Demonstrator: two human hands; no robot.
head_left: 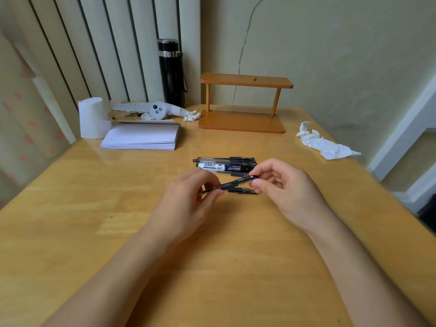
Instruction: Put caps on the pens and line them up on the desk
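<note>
left hand pinches left end of black pen | right hand pinches its right end | pen tilted, just above desk, at the middle | other pens lie side by side just farther

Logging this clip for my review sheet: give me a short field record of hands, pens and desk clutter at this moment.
left hand: pinches the held pen at its left end
right hand: pinches its right end
held pen: black, tilted, above the desk
lined up: clear pen and marker, side by side behind the hands
loose pen: lying under the hands
clutter: notepad, tissue roll, flask, wooden shelf, crumpled tissues
</note>
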